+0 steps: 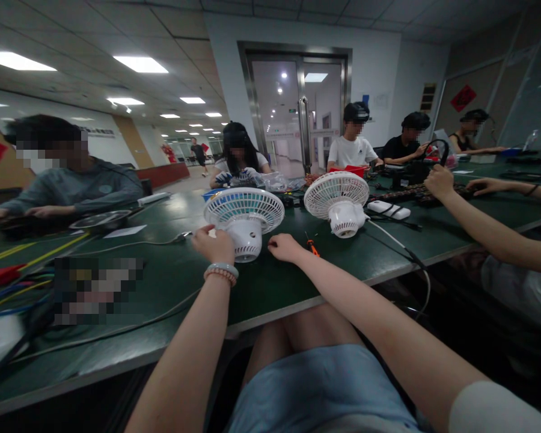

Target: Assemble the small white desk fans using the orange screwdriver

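Note:
A white fan [246, 219] lies with its grille away from me and its motor housing toward me on the green table. At the left side of the housing is my left hand [214, 243], fingers bent, with a small pale part showing at the fingertips. My right hand [285, 247] rests on the table just right of the housing, its fingers curled; whether they hold anything is hidden. Beyond it lies an orange-handled screwdriver [313, 247]. Another white fan [338, 204] stands to the right, with a white cable [390, 236] running from it.
Cables and a red item [2, 275] lie at the left on the green table [162, 288]. A white power strip [389, 209] is behind the right fan. Several people sit around the table; a co-worker's hand [439, 182] is at the right.

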`<state>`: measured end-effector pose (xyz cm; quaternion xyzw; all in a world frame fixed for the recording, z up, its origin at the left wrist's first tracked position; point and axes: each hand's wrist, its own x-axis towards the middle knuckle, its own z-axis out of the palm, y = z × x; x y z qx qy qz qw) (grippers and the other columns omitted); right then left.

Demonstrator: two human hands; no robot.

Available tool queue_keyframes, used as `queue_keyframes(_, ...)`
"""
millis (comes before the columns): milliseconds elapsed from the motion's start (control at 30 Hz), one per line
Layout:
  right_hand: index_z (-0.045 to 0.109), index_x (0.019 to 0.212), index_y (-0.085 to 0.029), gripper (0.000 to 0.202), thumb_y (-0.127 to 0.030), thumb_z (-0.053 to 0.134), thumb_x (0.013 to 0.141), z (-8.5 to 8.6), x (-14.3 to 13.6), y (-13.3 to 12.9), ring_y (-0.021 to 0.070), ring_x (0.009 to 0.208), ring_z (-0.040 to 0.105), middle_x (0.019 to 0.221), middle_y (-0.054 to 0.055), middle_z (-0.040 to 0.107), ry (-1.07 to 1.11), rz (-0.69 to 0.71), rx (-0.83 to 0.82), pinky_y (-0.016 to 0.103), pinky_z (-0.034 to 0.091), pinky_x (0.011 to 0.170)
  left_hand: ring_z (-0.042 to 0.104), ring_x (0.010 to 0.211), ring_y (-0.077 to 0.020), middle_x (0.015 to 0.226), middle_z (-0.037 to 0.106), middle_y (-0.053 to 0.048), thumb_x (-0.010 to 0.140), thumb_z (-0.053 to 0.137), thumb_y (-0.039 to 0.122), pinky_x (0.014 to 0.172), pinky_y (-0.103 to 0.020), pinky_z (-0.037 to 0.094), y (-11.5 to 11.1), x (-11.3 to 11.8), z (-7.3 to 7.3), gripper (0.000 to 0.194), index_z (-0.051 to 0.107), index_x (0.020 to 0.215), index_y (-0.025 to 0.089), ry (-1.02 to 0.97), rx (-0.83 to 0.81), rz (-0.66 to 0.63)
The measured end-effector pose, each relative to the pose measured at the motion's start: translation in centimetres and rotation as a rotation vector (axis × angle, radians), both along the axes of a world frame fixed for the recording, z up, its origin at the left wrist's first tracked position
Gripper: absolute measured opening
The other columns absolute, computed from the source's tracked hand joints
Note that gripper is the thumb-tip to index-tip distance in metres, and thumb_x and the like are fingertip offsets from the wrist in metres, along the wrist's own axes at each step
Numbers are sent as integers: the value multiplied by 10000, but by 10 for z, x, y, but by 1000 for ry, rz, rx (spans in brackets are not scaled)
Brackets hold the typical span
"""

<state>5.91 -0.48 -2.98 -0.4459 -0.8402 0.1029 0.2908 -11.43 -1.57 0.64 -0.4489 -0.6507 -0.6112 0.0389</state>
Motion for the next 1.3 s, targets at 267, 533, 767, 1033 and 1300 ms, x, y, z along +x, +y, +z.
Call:
queue_keyframes(267,644,921,-90,351,-321,387,860,14,10,-21,236,955,540,926,163,634,-147,-188,232,338,367,880,348,1234,-285,1201,486,-125,683,489,157,1028,-486,178,-38,43,9,337,522,1018,163,627,274,-37)
queue_keyframes(533,610,1013,-137,280,-187,379,862,45,76,-4,206,997,526,1015,126,615,-94,-279,190,326,346,905,429,1189,-229,1124,575,-93,759,438,153,1001,-398,293,-49,87,0,322,561,1056,173,1314,226,-543)
queue_keyframes(767,536,1158,-119,371,-111,433,802,14,110,15,184,1144,444,1180,116,543,-107,-158,161,325,307,1000,465,1094,-251,1075,570,-114,855,358,344,926,-414,374,-53,140,-13,337,583,1032,167,1398,-159,-672)
queue_keyframes(1033,541,1166,-94,386,-143,432,799,-8,113,20,196,1132,482,1183,135,562,-81,-196,15,311,334,994,506,994,-294,1134,511,-181,781,427,230,793,-403,457,-56,178,-36,389,563,1111,75,1168,-539,-504)
queue_keyframes(1300,491,1237,-117,452,-227,488,799,-15,111,22,232,1195,458,1269,137,518,-284,-142,-129,346,315,1018,496,998,-272,1123,497,-185,757,406,122,820,-355,458,-45,170,-43,357,602,1043,37,1057,-581,-413)
